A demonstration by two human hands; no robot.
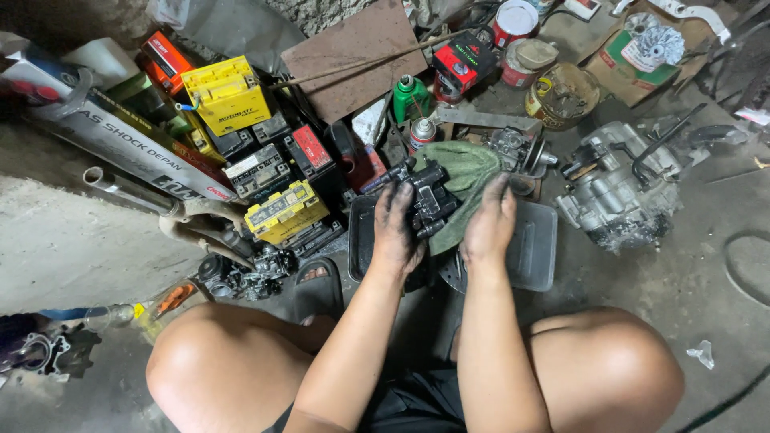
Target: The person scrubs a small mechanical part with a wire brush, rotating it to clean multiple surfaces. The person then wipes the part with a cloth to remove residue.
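My left hand (395, 228), black with grease, grips a dark metal engine part (427, 196) that looks like a carburettor. My right hand (489, 224) presses a green rag (465, 172) against the right side of that part, fingers wrapped around the cloth. Both hands hover over a dark rectangular tray (536, 244) on the floor. My bare knees frame the bottom of the view, and a sandalled foot (317, 285) rests left of the tray.
Several old batteries, yellow (227, 94) and black, are piled at the left. A grey engine block (618, 188) lies at the right. Spray cans (421, 132), tins (513, 20), a rusty plate (353, 52) and a cardboard box (642, 56) crowd the back. More carburettor parts (249, 277) sit near my left knee.
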